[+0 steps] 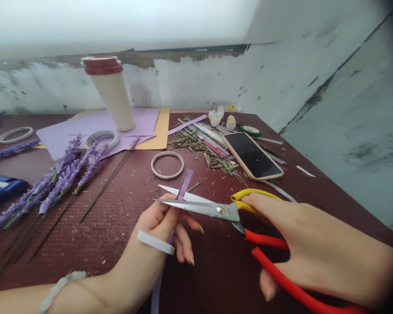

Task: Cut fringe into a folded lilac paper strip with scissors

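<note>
My left hand (163, 222) pinches a narrow purple paper strip (185, 183) between thumb and forefinger, its other fingers loosely spread. Part of the strip hangs down below the hand toward the bottom edge. In my right hand (308, 240) are scissors (212, 208) with one yellow and one red handle. Their blades are parted and point left, with the strip between them, close to the left fingertips. A short whitish strip (155, 242) lies across the back of my left hand near the thumb. Just beyond the blades rests a roll of tape (167, 165).
Purple flower stems (62, 174) lie at left, near a blue device (1, 192). Behind are a lidded cup (113, 96), purple paper sheets (65, 131) and another tape roll (102, 139). A phone (253, 156) leans by cut green pieces (190, 139) and small bottles (216, 115).
</note>
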`<state>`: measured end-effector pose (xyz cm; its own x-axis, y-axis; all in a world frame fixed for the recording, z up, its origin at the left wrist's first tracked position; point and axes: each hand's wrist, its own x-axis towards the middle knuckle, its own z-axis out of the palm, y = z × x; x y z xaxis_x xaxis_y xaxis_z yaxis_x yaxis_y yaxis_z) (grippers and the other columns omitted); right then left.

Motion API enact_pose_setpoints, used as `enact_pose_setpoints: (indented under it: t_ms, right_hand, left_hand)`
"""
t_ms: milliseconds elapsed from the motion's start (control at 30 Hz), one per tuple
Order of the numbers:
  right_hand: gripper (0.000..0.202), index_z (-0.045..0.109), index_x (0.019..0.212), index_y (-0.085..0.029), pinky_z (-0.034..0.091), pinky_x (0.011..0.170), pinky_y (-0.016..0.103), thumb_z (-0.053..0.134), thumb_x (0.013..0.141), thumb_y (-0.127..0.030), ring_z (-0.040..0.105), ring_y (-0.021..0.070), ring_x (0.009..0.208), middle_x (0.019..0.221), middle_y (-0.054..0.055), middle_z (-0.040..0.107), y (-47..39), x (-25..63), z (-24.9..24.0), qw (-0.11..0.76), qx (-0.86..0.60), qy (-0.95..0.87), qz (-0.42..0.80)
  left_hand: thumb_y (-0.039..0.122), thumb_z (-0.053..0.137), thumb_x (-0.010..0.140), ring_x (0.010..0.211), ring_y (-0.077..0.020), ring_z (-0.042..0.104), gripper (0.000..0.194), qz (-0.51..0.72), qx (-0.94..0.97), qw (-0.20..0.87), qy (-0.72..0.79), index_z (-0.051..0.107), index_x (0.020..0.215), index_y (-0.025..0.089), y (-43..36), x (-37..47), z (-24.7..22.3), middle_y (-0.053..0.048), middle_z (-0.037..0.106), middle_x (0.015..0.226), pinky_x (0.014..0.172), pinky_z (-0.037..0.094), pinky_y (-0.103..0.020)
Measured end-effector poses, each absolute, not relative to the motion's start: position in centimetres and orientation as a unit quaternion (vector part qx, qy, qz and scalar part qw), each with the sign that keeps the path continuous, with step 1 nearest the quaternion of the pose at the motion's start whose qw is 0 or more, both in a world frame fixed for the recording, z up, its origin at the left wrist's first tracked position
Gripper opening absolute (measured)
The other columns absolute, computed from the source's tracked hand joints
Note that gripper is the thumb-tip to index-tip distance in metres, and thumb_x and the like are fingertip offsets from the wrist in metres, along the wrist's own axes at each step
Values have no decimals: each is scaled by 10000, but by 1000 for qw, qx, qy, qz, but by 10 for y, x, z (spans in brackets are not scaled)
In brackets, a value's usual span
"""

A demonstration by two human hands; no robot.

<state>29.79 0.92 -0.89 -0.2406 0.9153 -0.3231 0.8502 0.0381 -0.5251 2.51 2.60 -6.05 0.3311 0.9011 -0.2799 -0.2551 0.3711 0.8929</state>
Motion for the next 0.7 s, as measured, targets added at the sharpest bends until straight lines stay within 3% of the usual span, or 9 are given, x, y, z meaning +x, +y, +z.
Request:
enact_pose_setpoints:
  t_ms: [200, 300, 367, 467, 567, 700]
  right_hand:
    - [638, 659, 1068, -335, 585, 611, 317, 1074, 585, -284, 683, 237, 756, 913, -70, 757, 8, 298, -15, 62, -609, -711, 345]
    - [703, 684, 1165, -329, 575, 620, 301, 1083, 586, -315, 736, 269, 873, 1032, -39, 796, 6, 297, -17, 57, -609, -699, 371]
    - [679, 688, 1174, -322, 568, 624, 287, 1076, 617, -342, 744, 276, 917, 1077, -23, 799, 5, 296, -17, 54, -607, -693, 385]
    - [565, 699, 1097, -313, 586, 672, 283, 1048, 653, -325, 716, 247, 852, 977, -41, 768, 6, 295, -15, 56, -604, -687, 399]
    - [473, 699, 1006, -304, 591, 683, 279, 1022, 661, -280, 718, 234, 815, 924, -51, 763, 6, 295, -14, 57, -596, -682, 420]
    - [514, 723, 1025, -306, 607, 686, 280, 1028, 619, -221, 757, 243, 825, 956, -49, 810, 3, 296, -16, 87, -588, -697, 400]
  left_hand:
    - [440, 820, 1063, 422, -137, 682, 305, 395, 395, 723, 406, 723, 909, 195, 28, 28, -56, 20, 702, 504, 445, 481, -168]
    - [505, 890, 981, 390, -128, 642, 399, 393, 391, 727, 405, 710, 805, 196, 31, 34, -48, 28, 666, 484, 422, 455, -173]
    - [542, 933, 918, 369, -109, 606, 443, 397, 391, 722, 410, 711, 762, 192, 32, 38, -42, 35, 647, 471, 410, 430, -164]
    - [581, 972, 849, 360, -93, 578, 482, 402, 392, 716, 414, 713, 737, 190, 32, 42, -37, 37, 640, 458, 403, 413, -156]
    - [600, 953, 864, 361, -98, 573, 490, 398, 396, 716, 416, 708, 737, 196, 31, 42, -37, 33, 639, 450, 406, 416, -162]
    - [601, 901, 933, 371, -115, 584, 474, 394, 402, 711, 421, 704, 758, 207, 30, 41, -38, 27, 641, 453, 421, 438, -181]
